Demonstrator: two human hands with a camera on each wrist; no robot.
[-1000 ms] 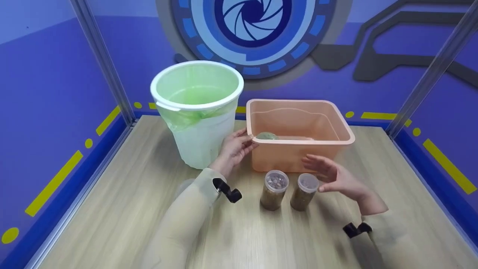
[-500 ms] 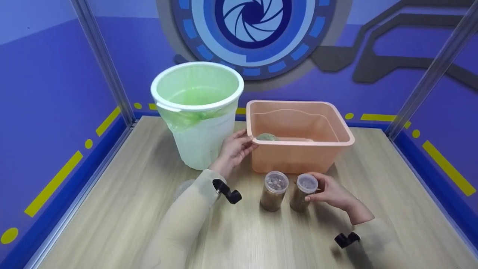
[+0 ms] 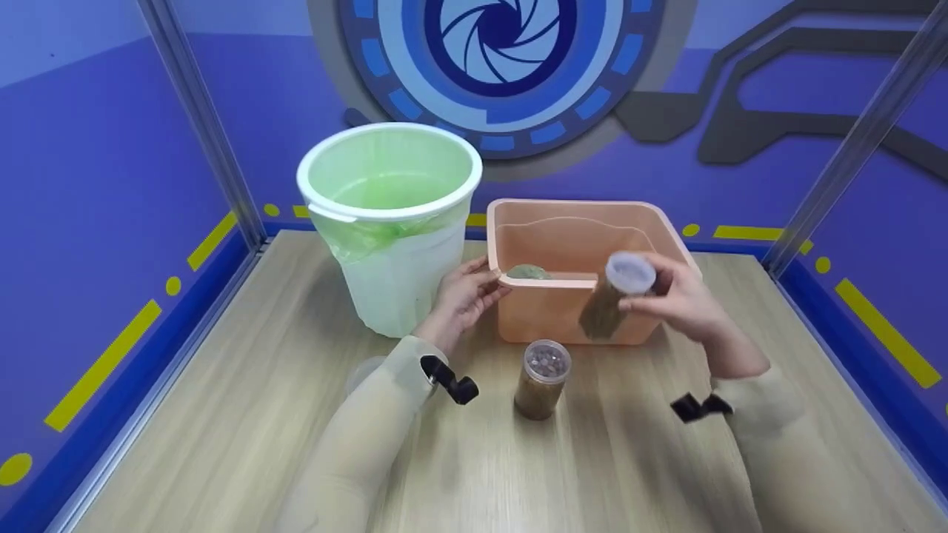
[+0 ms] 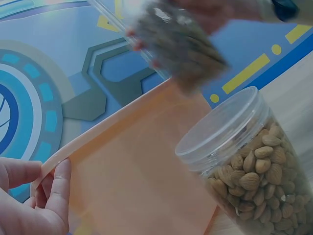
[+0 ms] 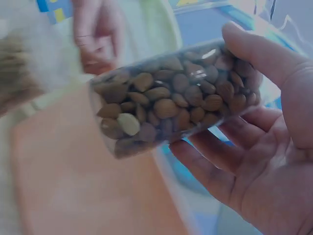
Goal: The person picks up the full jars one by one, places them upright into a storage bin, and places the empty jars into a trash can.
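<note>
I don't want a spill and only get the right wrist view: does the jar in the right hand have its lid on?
Observer: Yes. The head view shows the jar tilted in the right hand, with a pale lid on its upper end.
Operator: What is the left hand doing?
Observer: The left wrist view shows it pinching the rim of the tub.
Operator: Anything inside the tub?
Observer: In the head view, a rounded greenish thing shows above the near rim; I can't tell what it is.
</note>
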